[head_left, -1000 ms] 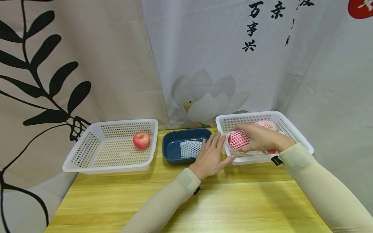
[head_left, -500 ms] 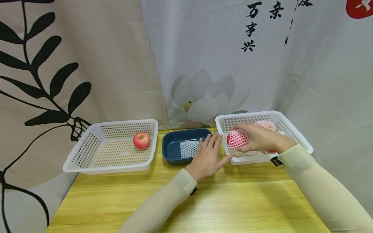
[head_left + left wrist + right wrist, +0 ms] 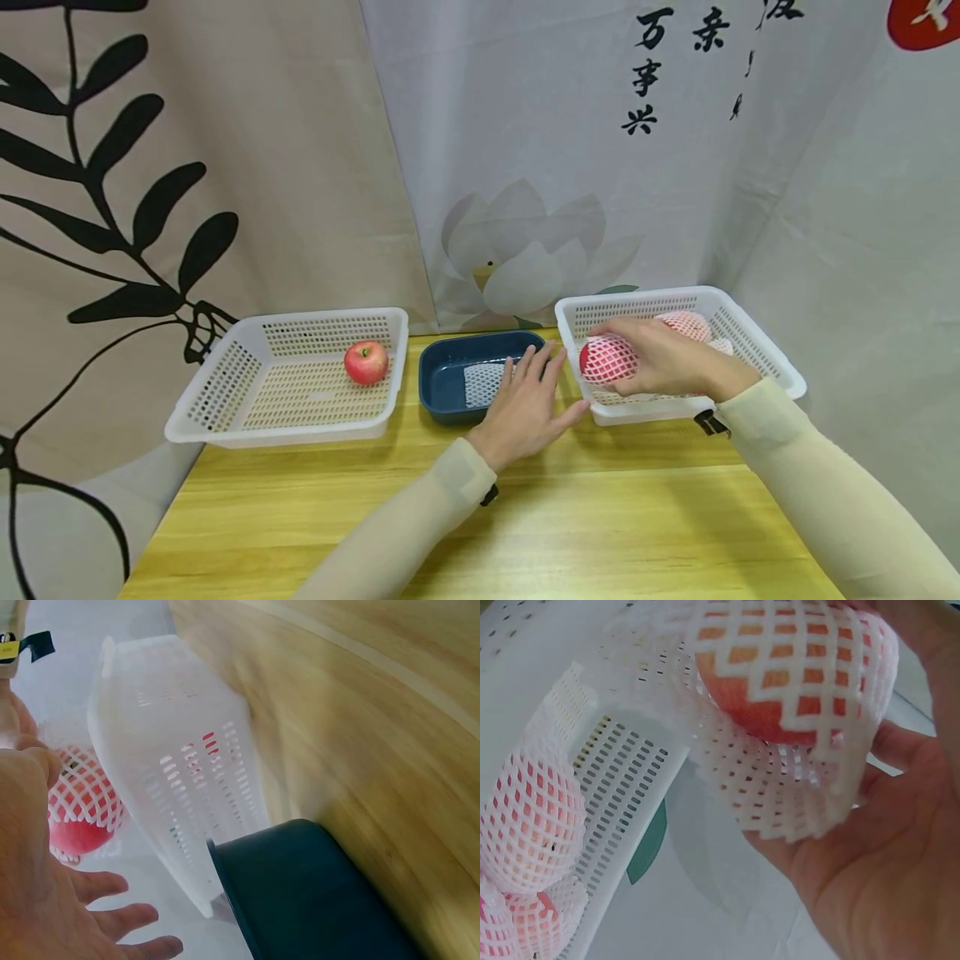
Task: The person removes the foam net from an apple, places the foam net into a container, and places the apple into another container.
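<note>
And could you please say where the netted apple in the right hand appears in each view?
Head: netted apple right of centre, in the right hand.
Left wrist: netted apple at left, about mid-height.
Right wrist: netted apple at top, right of centre.
Shared landmark: the white basket on the head view's right.

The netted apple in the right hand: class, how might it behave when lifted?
The apple would probably roll if released, being round. Its foam net looks floppy, flaring past the fruit, so the apple might slip out.

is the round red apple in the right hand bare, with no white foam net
No, the white foam net covers much of the round red apple that the right hand holds.
</note>
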### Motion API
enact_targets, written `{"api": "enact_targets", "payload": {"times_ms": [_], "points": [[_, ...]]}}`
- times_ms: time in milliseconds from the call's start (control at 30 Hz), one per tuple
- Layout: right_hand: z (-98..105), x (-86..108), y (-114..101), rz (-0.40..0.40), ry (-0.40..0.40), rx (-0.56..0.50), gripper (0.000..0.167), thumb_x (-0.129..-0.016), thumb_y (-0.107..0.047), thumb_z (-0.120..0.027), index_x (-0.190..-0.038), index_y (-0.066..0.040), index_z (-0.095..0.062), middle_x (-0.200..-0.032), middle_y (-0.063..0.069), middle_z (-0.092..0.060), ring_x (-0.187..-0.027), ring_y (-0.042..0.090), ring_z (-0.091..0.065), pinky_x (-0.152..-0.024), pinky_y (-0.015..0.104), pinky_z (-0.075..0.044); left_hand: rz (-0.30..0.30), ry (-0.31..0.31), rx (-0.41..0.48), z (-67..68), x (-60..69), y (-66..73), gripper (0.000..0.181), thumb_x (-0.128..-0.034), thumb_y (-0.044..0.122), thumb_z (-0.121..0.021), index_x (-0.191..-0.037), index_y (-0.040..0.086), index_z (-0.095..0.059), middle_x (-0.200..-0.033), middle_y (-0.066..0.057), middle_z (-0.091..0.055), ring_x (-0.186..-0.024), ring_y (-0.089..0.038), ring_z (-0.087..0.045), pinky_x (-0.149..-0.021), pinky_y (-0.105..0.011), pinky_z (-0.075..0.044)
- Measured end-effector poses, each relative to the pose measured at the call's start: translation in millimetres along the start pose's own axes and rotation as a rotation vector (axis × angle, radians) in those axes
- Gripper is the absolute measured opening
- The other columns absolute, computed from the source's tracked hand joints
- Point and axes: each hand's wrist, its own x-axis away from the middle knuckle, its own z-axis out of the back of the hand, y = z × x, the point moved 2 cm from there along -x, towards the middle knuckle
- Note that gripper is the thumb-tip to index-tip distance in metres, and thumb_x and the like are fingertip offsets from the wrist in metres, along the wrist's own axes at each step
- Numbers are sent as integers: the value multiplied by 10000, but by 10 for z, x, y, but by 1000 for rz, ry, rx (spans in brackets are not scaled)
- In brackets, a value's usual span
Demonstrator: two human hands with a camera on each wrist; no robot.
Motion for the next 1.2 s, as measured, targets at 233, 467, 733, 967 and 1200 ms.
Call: {"api": "enact_targets", "payload": {"times_ms": [233, 467, 733, 967, 1200], "points": [[-36, -20, -54, 15, 26, -17, 782, -892, -178, -989, -1578, -33, -643, -1577, 168, -737, -1401, 368, -739, -1148, 594, -634, 4, -1, -3, 27, 86, -60, 925, -1176, 763, -432, -1857, 153, -293, -1944, -143, -274, -1797, -461, -299, -1419, -740, -308], [-93, -7, -99, 26, 49, -56, 791, -894, -146, -983, -1592, -34, -627, -1587, 173, -723, -1395, 361, -724, -1126, 598, -646, 11, -3, -10, 60, 167, -95, 933, -1174, 780, -410, -1859, 159, -286, -1947, -123, -276, -1810, -423, -285, -1431, -723, -298], [-157, 17, -134, 20, 84, -48, 847, -886, -183, -1000, -1617, -25, -602, -1570, 145, -731, -1355, 306, -737, -1159, 586, -639, 23, 2, -7, 119, 255, -147, 926, -1165, 752, -496, -1862, 177, -295, -1942, -109, -294, -1810, -432, -280, -1437, -727, -274], [-208, 9, -171, 20, 117, -39, 863, -855, -190, -1015, -1599, -17, -615, -1466, 117, -774, -1196, 229, -767, -1079, 516, -685, 38, 11, 1, 161, 352, -259, 923, -1165, 746, -505, -1858, 170, -305, -1939, -112, -303, -1805, -438, -291, -1427, -753, -276], [-223, 20, -261, 30, 117, -54, 867, -836, -203, -1052, -1575, -57, -624, -1452, 80, -763, -1203, 210, -742, -1079, 503, -689, 30, 54, -4, 242, 462, -357, 898, -1171, 717, -528, -1834, 135, -361, -1916, -150, -347, -1776, -477, -342, -1402, -785, -299]]}}
